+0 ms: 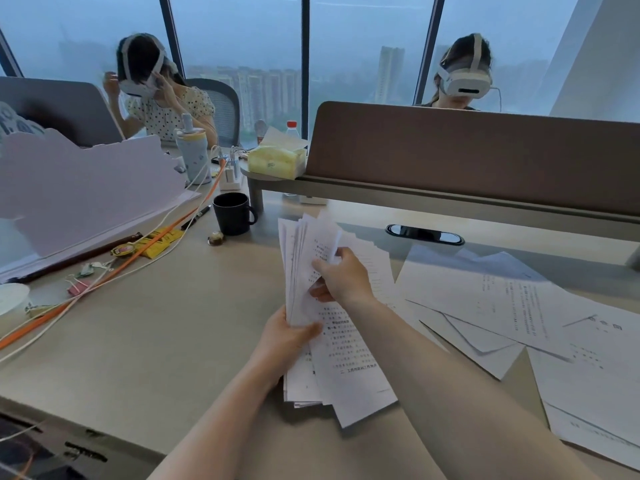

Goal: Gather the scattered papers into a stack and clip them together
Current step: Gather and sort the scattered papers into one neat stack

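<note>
We hold a loose, fanned stack of papers (322, 341) above the desk (156, 341), near the middle of the scene. Our left hand (287, 336) grips its left edge, thumb curled over the top sheet and fingers hidden beneath. Our right hand (341, 277) pinches the sheets farther up, thumb on the printed face. More loose sheets (512, 306) lie overlapping on the desk to the right, well apart from the stack. A pink binder clip (78, 285) rests at the left among orange and white cables (114, 271). A dark mug (233, 213) stands at the far side, just beyond the stack.
</note>
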Demonstrator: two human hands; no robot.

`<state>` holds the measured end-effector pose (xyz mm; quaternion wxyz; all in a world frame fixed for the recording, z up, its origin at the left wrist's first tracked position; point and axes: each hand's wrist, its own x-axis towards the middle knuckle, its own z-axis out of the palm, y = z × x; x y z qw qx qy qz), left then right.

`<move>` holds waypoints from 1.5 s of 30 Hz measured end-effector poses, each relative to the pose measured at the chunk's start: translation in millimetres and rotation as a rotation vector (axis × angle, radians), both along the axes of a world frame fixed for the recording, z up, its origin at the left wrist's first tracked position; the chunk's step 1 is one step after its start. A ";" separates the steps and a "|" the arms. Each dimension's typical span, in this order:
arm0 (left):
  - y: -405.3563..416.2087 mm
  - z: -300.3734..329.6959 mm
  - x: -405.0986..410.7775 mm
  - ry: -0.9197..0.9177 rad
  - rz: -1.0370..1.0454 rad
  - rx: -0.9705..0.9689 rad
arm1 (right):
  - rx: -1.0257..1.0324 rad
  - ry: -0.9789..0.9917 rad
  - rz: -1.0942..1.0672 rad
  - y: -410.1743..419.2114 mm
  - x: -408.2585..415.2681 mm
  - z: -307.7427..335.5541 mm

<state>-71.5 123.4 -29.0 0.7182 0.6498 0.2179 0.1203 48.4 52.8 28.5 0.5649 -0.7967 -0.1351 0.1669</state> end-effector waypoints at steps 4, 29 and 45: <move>-0.5 -1.4 2.4 0.011 0.013 -0.003 | -0.040 -0.023 0.080 -11.6 1.0 0.4; 2.0 -3.6 6.2 0.055 0.018 -0.019 | -1.538 -0.423 0.290 -244.2 95.0 -25.3; 2.7 -2.9 4.3 0.061 0.022 -0.027 | -1.515 -0.709 0.000 -284.1 101.8 -40.2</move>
